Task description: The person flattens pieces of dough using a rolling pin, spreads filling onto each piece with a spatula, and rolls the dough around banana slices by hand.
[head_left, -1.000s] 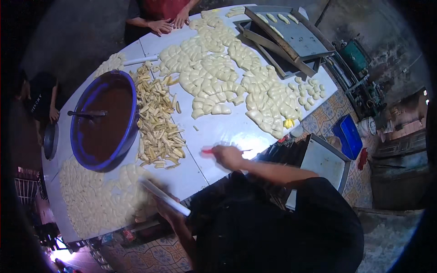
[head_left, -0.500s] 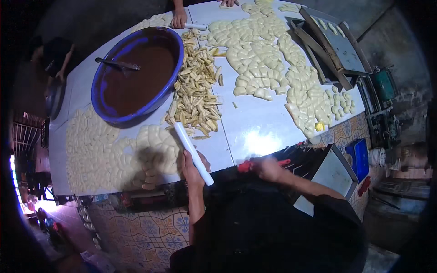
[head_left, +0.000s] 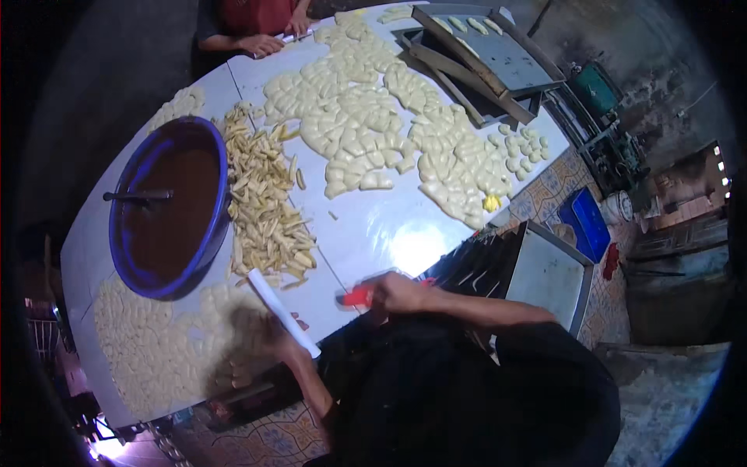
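Note:
My left hand (head_left: pixel 289 347) is closed around a smooth white rolling pin (head_left: pixel 282 310), held tilted over the table's near edge. My right hand (head_left: pixel 401 294) grips a red tool (head_left: pixel 360 296) beside it, also by the near edge; its kind is hidden by my fingers. Flattened pale dough pieces (head_left: pixel 214 327) lie in shadow near my left hand. A heap of peeled, cut banana pieces (head_left: pixel 268 210) sits just beyond the pin. More cut dough pieces (head_left: pixel 354 132) spread across the far middle and right of the white table (head_left: pixel 342 226).
A blue basin (head_left: pixel 222 183) of brown liquid, with a ladle (head_left: pixel 140 195) in it, stands at left. Metal trays (head_left: pixel 498 54) are stacked at the far right; another tray (head_left: pixel 545 272) is near my right arm. Across the table, a co-worker's hands (head_left: pixel 268 43) are on a white rod.
The view has turned, so the table and basin sit farther left. My right hand has come slightly nearer the left with the red tool. The co-worker now has both hands at the rod.

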Demonstrator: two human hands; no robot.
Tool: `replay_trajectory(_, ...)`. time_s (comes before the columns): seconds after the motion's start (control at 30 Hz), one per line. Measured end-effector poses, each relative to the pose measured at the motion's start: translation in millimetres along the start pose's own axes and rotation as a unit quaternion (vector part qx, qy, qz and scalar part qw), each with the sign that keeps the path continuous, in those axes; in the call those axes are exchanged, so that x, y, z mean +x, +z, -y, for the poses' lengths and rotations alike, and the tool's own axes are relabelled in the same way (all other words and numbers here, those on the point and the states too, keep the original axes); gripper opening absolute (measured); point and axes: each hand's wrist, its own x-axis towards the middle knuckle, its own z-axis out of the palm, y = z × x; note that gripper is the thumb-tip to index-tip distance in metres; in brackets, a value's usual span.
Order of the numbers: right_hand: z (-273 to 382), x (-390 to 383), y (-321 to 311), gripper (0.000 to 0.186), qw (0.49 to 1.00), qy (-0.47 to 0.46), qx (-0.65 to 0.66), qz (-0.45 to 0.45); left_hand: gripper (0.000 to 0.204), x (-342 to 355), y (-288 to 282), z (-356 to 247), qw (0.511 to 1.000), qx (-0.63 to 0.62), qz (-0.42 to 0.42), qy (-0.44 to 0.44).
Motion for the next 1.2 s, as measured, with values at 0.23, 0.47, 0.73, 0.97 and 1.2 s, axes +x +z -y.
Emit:
replay_trajectory(0.23,-84,49,-202,0.033,0.93,0.071,-0.029,-0.358,0.038,9,45,33,0.862,0.472,-0.031,0.182)
replay_trajectory(0.47,-73,32,-98,0.049,0.949,-0.239,-0.199,-0.055,0.053,10,62,40,0.768,0.554,-0.132,0.293)
replay_trajectory(0.73,-79,72,-26,0.062,0.894,-0.342,-0.276,0.087,0.062,3,50,47,0.724,0.567,-0.226,0.321)
replay_trajectory(0.97,-71,15,-153,0.03,0.987,-0.068,0.083,0.123,0.055,-8,38,43,0.634,0.704,-0.214,0.239)
replay_trajectory(1.2,-150,-123,-162,0.051,0.879,0.089,-0.194,-0.427,0.055,3,51,43,0.676,0.669,-0.176,0.253)
